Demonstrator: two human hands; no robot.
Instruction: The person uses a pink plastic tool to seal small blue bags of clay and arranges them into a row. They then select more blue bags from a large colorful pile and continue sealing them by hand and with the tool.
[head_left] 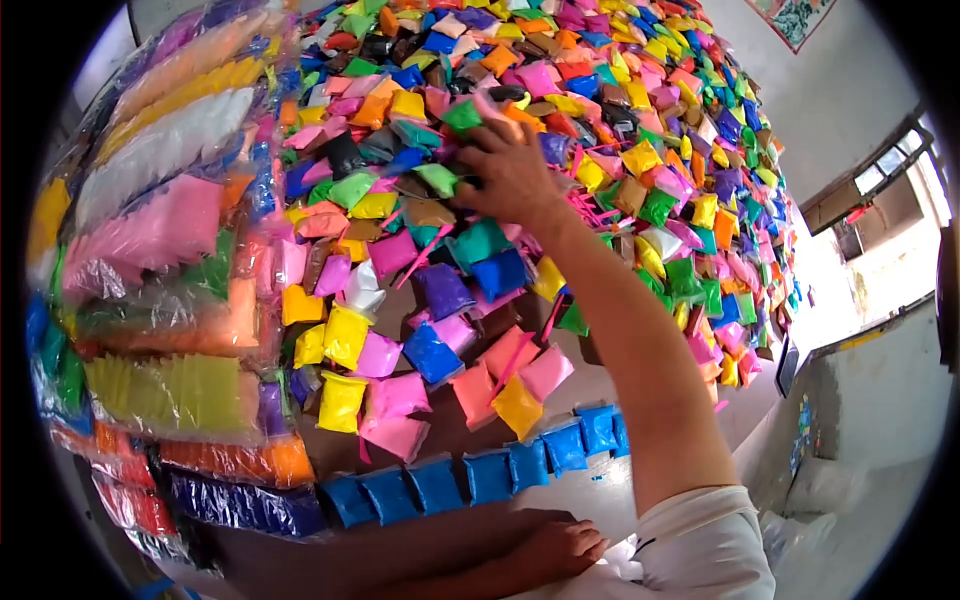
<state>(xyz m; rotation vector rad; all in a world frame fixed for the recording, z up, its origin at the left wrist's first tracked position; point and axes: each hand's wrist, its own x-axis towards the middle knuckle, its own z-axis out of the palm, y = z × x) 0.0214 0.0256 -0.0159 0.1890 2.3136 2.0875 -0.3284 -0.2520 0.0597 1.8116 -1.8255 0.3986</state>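
My right hand reaches far into a large heap of small soft packets in many colours. Its fingers are spread over the packets, near a green packet and a light green packet; a pink-orange packet lies at its fingertips. Whether it grips any of them cannot be seen clearly. Close to my body, my left hand rests with fingers curled in, and nothing shows in it. A row of blue packets lies side by side between my left hand and the heap.
Stacked clear bags of same-coloured packets, among them pink and olive-yellow, line the left side. Pink strips lie among the loose packets. A dark flat object sits at the table's right edge, with a bright opening beyond.
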